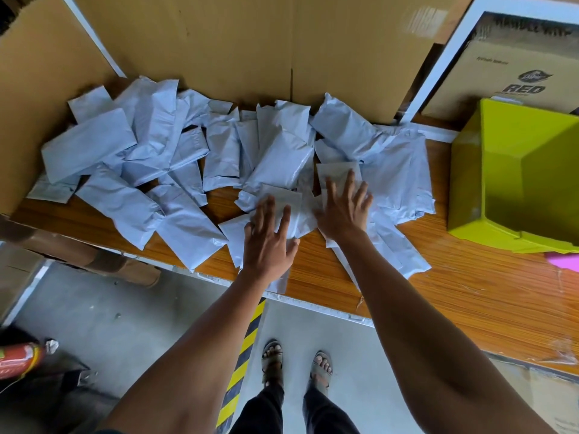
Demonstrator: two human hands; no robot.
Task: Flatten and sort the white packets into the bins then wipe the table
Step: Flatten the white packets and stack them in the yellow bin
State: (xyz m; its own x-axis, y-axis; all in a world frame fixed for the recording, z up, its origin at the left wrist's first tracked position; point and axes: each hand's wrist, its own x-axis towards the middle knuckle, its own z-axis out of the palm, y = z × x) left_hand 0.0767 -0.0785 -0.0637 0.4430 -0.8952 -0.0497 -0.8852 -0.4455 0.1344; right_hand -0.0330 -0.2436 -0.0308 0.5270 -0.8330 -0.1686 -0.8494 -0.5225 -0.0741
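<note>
Both hands flat, fingers spread: left hand (272, 236), right hand (343, 208) on packets (279, 158) (probably pressing). Smooth outward, then bin (513, 180).

Packets (175, 158) heaped across table's (470, 277) left and middle, cardboard wall (219, 42) close behind, green bin (513, 170) blocking right, bare wood strip along near edge

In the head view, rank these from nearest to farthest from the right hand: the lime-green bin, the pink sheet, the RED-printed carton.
From the right hand:
1. Lime-green bin, on the table to its right.
2. Pink sheet, at the table's right edge.
3. RED-printed carton, behind the bin.
</note>
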